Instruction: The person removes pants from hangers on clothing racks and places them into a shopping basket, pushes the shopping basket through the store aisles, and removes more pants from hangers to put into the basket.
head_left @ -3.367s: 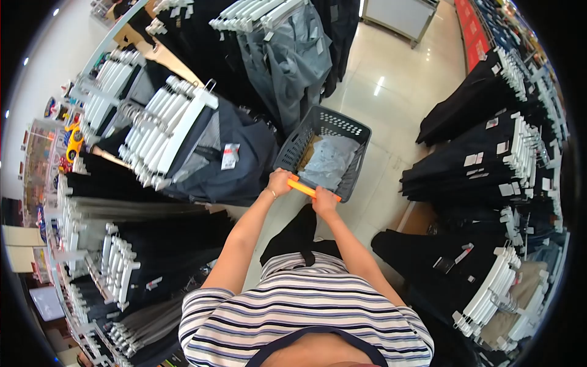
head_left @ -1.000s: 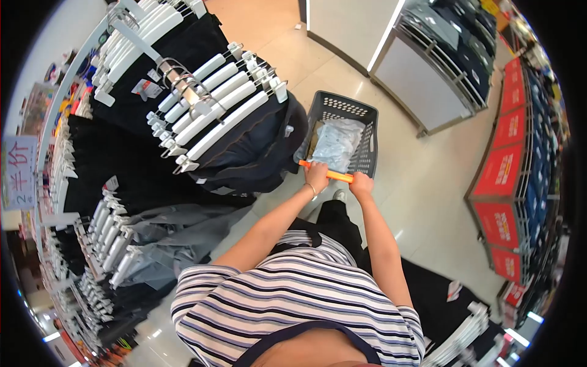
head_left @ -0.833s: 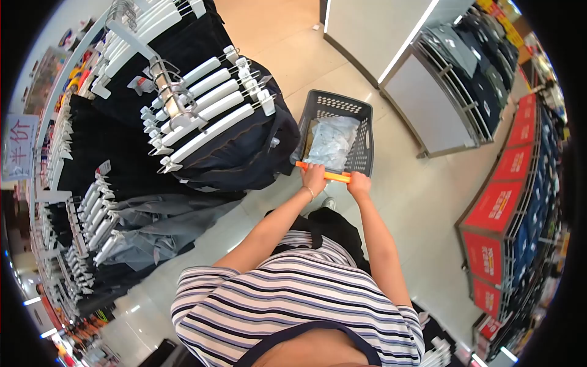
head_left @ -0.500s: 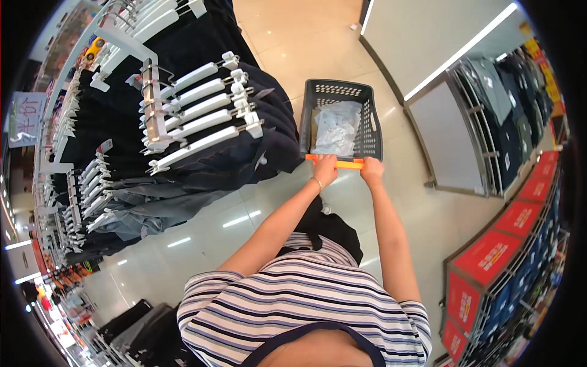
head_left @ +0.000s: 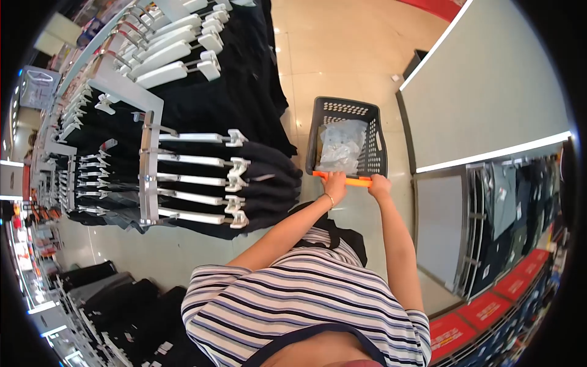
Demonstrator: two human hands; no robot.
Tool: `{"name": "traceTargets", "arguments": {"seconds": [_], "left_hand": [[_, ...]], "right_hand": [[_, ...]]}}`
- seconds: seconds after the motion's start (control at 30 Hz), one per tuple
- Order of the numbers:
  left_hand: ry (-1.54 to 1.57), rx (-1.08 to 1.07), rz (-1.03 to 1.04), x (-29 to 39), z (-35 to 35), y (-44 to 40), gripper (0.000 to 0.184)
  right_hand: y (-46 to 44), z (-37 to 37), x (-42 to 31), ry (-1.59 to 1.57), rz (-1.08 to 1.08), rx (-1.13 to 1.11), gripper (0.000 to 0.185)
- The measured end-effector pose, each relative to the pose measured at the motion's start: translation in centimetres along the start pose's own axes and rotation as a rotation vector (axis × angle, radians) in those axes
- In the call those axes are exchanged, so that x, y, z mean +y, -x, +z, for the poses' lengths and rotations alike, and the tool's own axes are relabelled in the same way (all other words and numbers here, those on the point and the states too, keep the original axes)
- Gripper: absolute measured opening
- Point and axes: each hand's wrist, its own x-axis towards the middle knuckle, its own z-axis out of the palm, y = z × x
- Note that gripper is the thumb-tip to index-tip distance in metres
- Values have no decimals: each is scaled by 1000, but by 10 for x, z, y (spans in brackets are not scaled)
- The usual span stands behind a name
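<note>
Ahead of my body is a dark grey shopping basket (head_left: 383, 147) with perforated sides and an orange handle (head_left: 358, 181). My left hand (head_left: 334, 185), with a thin bracelet at its wrist, is closed round the left part of the handle. At the handle's right end, my right hand (head_left: 380, 185) is closed as well. Inside the basket lies a clear plastic-wrapped package (head_left: 342, 144), pale and crinkled. What is inside the wrapping I cannot make out.
On the left, close to the basket, stands a clothes rack (head_left: 148, 171) with dark trousers (head_left: 269, 183) on white clip hangers. A grey partition (head_left: 489, 92) rises at the right. Behind it are shelved clothes (head_left: 501, 214) and red signs (head_left: 489, 309). Tiled floor (head_left: 324, 55) stretches ahead between them.
The basket and both hands sit slightly lower and further right in view. The rack has swung round and the partition fills more of the upper right. Both hands keep hold of the handle.
</note>
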Motion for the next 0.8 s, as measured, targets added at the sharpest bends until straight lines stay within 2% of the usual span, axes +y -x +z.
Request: {"name": "traceTargets", "arguments": {"seconds": [0.17, 0.33, 0.57, 0.77, 0.8], "left_hand": [[78, 69, 30, -3, 3, -57, 21], [106, 26, -131, 6, -16, -123, 22], [107, 80, -258, 11, -21, -221, 24], [143, 187, -400, 37, -45, -307, 25], [180, 145, -413, 42, -30, -296, 25]], "right_hand": [[-68, -27, 2, 32, -60, 5, 17], [-139, -64, -5, 81, -142, -41, 18], [-239, -117, -12, 132, -252, -82, 19], [-334, -178, -16, 201, -402, -30, 18], [-326, -163, -4, 230, -386, -72, 18]]}}
